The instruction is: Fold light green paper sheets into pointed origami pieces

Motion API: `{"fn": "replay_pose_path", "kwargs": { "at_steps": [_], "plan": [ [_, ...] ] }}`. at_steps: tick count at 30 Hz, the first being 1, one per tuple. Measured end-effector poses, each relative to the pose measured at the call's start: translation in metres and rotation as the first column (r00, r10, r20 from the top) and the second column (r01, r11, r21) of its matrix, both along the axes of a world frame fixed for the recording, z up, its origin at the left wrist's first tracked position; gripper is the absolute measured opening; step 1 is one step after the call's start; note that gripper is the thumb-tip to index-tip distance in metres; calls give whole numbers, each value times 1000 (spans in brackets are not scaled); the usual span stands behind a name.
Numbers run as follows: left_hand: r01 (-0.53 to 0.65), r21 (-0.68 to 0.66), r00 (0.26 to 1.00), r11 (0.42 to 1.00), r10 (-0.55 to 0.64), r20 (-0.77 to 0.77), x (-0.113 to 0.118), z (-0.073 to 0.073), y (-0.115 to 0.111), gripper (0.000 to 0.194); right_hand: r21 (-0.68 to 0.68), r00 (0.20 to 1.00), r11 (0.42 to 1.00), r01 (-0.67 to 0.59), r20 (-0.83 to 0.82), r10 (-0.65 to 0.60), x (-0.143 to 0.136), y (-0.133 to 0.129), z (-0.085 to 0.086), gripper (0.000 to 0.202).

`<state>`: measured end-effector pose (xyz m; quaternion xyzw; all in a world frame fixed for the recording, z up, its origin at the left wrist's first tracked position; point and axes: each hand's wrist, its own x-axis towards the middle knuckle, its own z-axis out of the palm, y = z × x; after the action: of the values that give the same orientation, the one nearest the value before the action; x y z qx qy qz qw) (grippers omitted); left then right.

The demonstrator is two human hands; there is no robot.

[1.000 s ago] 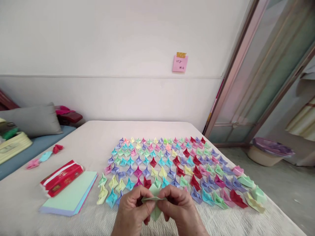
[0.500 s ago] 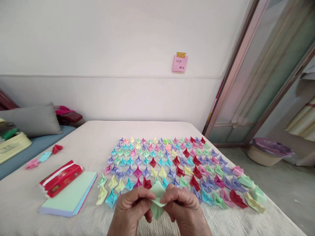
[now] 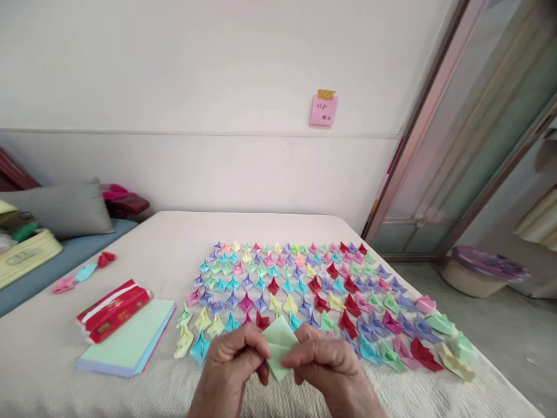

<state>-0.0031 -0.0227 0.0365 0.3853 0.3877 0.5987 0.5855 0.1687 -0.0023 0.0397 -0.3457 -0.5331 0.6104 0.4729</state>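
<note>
A light green folded paper (image 3: 281,342) is held up in a diamond shape at the bottom centre. My left hand (image 3: 237,366) pinches its left edge between thumb and fingers. On the other side, my right hand (image 3: 328,363) is closed on the right edge, its fingertips lying over the lower part of the paper. Rows of small folded papers in many colours, among them a dark red one (image 3: 424,354) and a cyan one (image 3: 201,347), lie on the cloth just beyond and beside both hands.
On the left of the cloth (image 3: 174,232), a red packet (image 3: 114,309) rests on coloured paper sheets (image 3: 126,342). Farther left lie three small folded pieces, one cyan (image 3: 86,271). A tub (image 3: 474,278) stands on the floor at the right.
The green paper now shows a flatter, wider diamond face. My right fingertips have moved across its lower front. The whole view has shifted slightly.
</note>
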Motion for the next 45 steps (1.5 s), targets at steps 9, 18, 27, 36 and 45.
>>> {"fn": "replay_pose_path", "kwargs": {
  "at_steps": [9,18,27,36,45],
  "plan": [
    [54,30,985,998,-48,-167,-7,2,2,18,60,994,998,1,107,-7,3,1,8,28],
    [102,1,994,995,-102,47,8,2,0,43,128,991,992,19,130,-36,6,0,7,24],
    [-10,-10,995,1000,8,-100,4,12,-4,39,187,993,982,-9,121,-14,5,-2,8,27],
    [-114,-24,988,993,111,-106,8,19,-10,37,285,982,956,-68,190,13,8,-3,10,31],
    [-110,32,993,993,112,-47,8,17,-11,47,275,987,959,-67,161,23,8,-4,11,32]
  ]
}}
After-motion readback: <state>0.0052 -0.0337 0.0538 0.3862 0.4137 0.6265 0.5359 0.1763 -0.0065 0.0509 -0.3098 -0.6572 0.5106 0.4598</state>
